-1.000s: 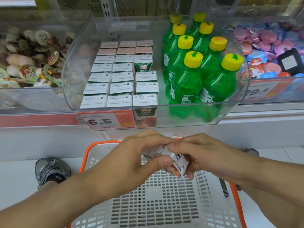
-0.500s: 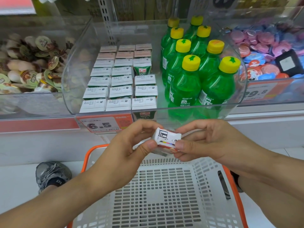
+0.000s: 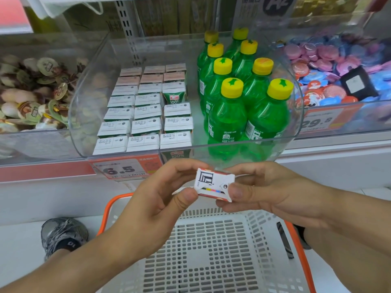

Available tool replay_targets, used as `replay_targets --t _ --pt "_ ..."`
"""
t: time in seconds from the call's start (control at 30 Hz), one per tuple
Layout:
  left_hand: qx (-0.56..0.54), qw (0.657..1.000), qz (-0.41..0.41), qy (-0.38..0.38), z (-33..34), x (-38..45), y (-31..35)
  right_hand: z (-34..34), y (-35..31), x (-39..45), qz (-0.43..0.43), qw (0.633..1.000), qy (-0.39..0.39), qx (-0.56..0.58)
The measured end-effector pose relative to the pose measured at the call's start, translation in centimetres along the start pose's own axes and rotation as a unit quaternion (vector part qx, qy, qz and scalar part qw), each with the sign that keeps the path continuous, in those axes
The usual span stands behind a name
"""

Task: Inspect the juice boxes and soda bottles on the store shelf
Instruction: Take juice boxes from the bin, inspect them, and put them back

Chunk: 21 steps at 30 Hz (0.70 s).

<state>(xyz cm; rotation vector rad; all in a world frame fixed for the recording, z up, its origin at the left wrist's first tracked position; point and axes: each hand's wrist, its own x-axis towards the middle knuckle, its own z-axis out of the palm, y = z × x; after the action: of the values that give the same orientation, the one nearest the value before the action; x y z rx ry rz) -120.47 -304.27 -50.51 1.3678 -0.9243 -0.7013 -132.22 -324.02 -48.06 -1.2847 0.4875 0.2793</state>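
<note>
A small juice box [image 3: 213,184] is held between both hands in front of the shelf, its white bottom flap with printed marks turned up toward me. My left hand [image 3: 156,199] pinches its left end with thumb and fingers. My right hand [image 3: 268,191] pinches its right end. Behind them, a clear plastic bin [image 3: 292,132] on the shelf holds rows of juice boxes [image 3: 146,111] on the left and several green soda bottles [image 3: 228,115] with yellow caps on the right.
A white basket with an orange rim [image 3: 211,250] sits below my hands. A price tag reading 6.5 [image 3: 124,170] hangs on the bin front. Bins of wrapped snacks [image 3: 36,96] and round pink and blue packs [image 3: 330,66] flank it. A grey shoe [image 3: 63,235] stands at lower left.
Both hands lifted the juice box from low over the basket up toward the shelf edge and turned it so its printed bottom flap faces me.
</note>
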Motion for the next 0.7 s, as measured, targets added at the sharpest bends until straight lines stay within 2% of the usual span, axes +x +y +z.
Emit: replay_targets --t 0.17,0.4,0.5,0.6,0.7 --pt "0.027 1.0 0.014 0.002 0.3 -0.1 0.3 -0.2 0.8 0.6 -0.046 0.996 0.071 -0.038" --pt "0.012 1.0 -0.01 -0.004 0.2 -0.7 0.7 0.3 0.5 0.5 -0.07 0.99 0.115 -0.045" --pt "0.054 0.998 -0.007 -0.008 0.3 -0.9 1.0 0.5 0.4 0.5 -0.07 0.99 0.106 -0.056" --pt "0.136 0.989 0.012 0.063 0.1 -0.7 0.9 0.7 0.4 0.4 -0.076 0.992 0.09 -0.054" --pt "0.099 0.991 0.034 0.079 0.0 -0.3 1.8 0.5 -0.1 0.1 -0.102 0.992 0.065 -0.046"
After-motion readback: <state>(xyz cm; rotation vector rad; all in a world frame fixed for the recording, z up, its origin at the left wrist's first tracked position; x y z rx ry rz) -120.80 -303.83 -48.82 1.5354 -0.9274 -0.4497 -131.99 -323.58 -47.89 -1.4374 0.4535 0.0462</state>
